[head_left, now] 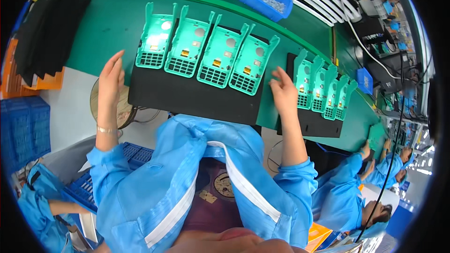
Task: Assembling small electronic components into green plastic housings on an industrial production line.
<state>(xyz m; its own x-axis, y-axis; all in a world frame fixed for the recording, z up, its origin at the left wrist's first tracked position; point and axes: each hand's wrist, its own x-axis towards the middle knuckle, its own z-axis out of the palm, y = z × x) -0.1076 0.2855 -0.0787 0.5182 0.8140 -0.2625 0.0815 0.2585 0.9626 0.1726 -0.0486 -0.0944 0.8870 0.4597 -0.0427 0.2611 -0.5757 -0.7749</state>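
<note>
Left hand (111, 79): fingers loosely extended, nothing grasped; held beyond the pad's left side. Right hand (284, 91): fingers slightly curled, nothing grasped; held in the gap between two pads.

Green housings (219, 54), four: set in a slanting row on a black pad (192, 100), between the hands; prongs pointed away, keypad grids near. Judged light, stiff, rather smooth; prongs and inner fittings likely fragile. Best gripped by the long side walls, though neighbours are closely spaced.

Second pad (311, 126): four further housings (303, 82) borne; room at right narrowed. Wider room is offered leftward by the green bench (96, 28), bounded by black sheets (49, 33). Blue bin (258, 9): placed beyond the row.
</note>
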